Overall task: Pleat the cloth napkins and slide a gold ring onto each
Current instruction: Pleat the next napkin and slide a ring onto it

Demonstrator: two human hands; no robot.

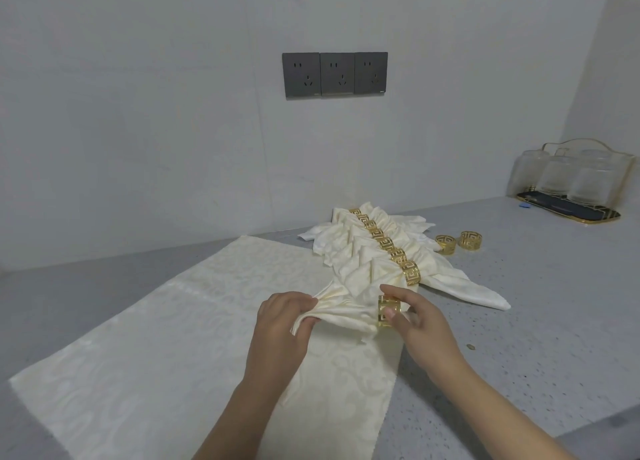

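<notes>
Glass cups (554, 179) are kept upside down in a wire rack (585, 148) with a gold rim, on a dark tray (602, 214) at the far right of the grey counter (519, 304).

A gathered cream napkin (341, 316) is held just above a flat cream cloth (156, 338) that is spread on the counter. One end of the napkin is pinched by the left hand (282, 321), with the fingers curled round the bunched folds. A gold ring (388, 316) is gripped by the right hand (415, 317) between thumb and fingers. The napkin's right end is pushed into the ring. The napkin is stretched sideways, left to right, between the two hands, and the hole of the ring is turned the same way.

Behind the hands, a row of finished napkins (349, 248) is laid on the counter. Each one is worn through a gold ring, and the rings are lined up from the wall toward the hands. The napkins are pointed crossways to that line, with their ends fanned out to both sides. Two spare rings (457, 241) are set just beside the row, on its right. Three dark sockets (335, 74) are fixed on the white wall
</notes>
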